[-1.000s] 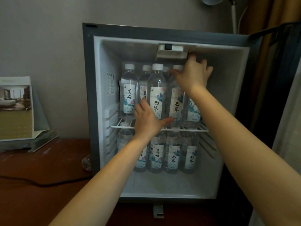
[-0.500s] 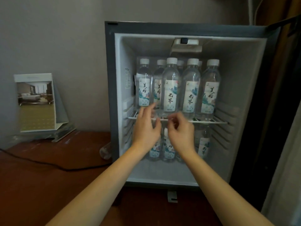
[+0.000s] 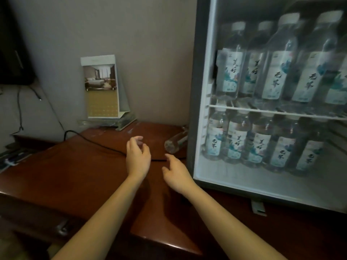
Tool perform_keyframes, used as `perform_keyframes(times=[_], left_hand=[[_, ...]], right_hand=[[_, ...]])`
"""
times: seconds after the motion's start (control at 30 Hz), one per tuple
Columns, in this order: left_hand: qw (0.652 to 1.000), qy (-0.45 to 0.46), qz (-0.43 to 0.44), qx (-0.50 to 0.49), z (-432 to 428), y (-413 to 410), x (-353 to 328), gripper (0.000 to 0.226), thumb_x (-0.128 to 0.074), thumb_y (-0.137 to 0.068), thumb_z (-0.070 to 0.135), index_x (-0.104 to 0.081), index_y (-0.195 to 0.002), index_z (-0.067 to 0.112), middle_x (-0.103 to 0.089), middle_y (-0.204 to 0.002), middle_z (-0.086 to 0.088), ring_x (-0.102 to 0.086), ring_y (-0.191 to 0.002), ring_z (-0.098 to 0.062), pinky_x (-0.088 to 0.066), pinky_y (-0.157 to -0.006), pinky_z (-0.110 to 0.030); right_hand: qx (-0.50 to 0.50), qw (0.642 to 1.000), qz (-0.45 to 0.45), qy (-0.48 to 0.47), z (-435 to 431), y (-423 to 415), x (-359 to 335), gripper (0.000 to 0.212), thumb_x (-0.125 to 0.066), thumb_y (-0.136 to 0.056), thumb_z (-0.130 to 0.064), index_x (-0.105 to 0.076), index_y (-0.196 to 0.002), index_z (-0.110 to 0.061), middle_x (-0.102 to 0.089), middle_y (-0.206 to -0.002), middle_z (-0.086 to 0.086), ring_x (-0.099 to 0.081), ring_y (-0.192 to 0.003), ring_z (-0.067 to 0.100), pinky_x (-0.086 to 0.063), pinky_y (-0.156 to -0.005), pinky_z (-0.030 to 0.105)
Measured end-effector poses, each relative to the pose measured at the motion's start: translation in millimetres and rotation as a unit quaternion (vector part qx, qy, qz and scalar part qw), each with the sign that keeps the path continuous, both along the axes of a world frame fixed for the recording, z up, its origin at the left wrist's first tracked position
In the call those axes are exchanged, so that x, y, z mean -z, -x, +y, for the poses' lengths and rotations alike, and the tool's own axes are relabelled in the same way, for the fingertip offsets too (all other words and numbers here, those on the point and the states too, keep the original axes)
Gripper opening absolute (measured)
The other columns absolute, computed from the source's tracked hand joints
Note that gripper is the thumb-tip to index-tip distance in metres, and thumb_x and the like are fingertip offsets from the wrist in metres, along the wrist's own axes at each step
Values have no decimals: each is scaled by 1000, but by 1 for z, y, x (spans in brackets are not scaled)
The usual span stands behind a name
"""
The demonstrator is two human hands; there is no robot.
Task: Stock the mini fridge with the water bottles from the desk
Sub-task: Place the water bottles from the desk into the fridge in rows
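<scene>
Both hands, the left hand point(image 3: 138, 158) and right hand point(image 3: 176, 172), hovered spread and empty over the desk point(image 3: 78, 166), apparently reaching for the last bottle point(image 3: 176, 142) lying beside the stocked fridge point(image 3: 196, 91).

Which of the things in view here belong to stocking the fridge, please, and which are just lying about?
Part of the job:
- mini fridge, open, both shelves holding bottles
- lying bottle on the desk, beside the fridge
- left hand and right hand, both empty

Lying about:
- standing calendar card
- black cable
</scene>
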State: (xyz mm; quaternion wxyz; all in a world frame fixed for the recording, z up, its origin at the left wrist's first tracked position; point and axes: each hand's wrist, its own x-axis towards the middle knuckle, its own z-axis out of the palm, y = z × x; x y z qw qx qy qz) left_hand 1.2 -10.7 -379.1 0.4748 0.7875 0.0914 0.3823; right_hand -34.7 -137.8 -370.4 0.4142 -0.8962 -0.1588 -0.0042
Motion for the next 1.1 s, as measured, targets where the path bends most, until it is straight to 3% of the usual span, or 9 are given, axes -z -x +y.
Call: perform_keyframes(times=[0.13,0.3,0.37,0.57,0.7,0.8,0.87,0.93,1.1], left_hand=[[992,-13,124,33,11,-38,20,24,-51,-91,14,-51,-115,11,-48,-119,-10,-45,-84,-15,-34,-75,-26],[954,35,244,170,-7,-94,27,41,-54,-93,31,-45,-130,17,-44,-133,-9,-50,-112,-24,-41,-79,-28],[940,72,252,219,-13,-108,33,43,-53,-93,36,-43,-133,24,-44,-136,-5,-48,-118,-23,-45,-85,-31],[951,-59,202,226,-18,-120,47,48,-47,-93,47,-40,-137,29,-52,-134,1,-51,-120,-18,-43,-83,-27],[942,-7,183,281,-15,-116,41,34,-42,-97,38,-49,-128,26,-57,-125,3,-55,-104,-10,-44,-77,-21],[942,39,176,283,-9,-111,37,30,-38,-98,40,-55,-119,27,-52,-108,18,-47,-91,5,-37,-70,-13],[945,66,174,268,-7,-110,39,32,-38,-97,46,-58,-110,25,-51,-102,22,-49,-97,0,-43,-80,-22],[940,128,174,264,-6,-110,39,31,-39,-96,48,-60,-94,26,-63,-102,9,-60,-100,-12,-50,-85,-34],[928,254,155,223,1,-105,24,48,-44,-91,55,-66,-86,13,-70,-66,-4,-70,-66,-15,-51,-52,-20]], right_hand=[[136,983,79,-95,23,-37,14,58,-40,-93,-9,-19,-147,-11,-27,-149,14,-38,-131,31,-38,-104,37],[245,938,56,-240,38,-76,25,49,-32,-101,-21,-20,-148,-12,-21,-154,12,-25,-140,29,-24,-114,43],[280,914,73,-284,36,-91,30,50,-29,-101,-29,-20,-148,-16,-22,-155,9,-24,-141,27,-22,-115,44],[280,874,74,-390,37,-122,39,54,-28,-99,-43,-26,-147,-19,-29,-152,7,-28,-140,24,-22,-115,43],[246,892,82,-371,38,-122,39,57,-24,-98,-48,-31,-145,-17,-36,-149,8,-32,-138,23,-24,-115,41],[252,884,71,-387,36,-116,36,57,-27,-97,-50,-37,-143,-18,-40,-147,6,-37,-135,22,-28,-113,41],[253,881,68,-394,35,-113,34,57,-28,-96,-51,-38,-142,-18,-41,-146,5,-38,-135,22,-29,-113,41],[252,882,67,-392,35,-110,31,57,-30,-96,-51,-38,-142,-18,-40,-147,5,-38,-135,22,-29,-113,40],[248,879,73,-401,32,-103,26,50,-34,-98,-42,-42,-140,-15,-38,-145,4,-40,-131,22,-31,-107,31]])
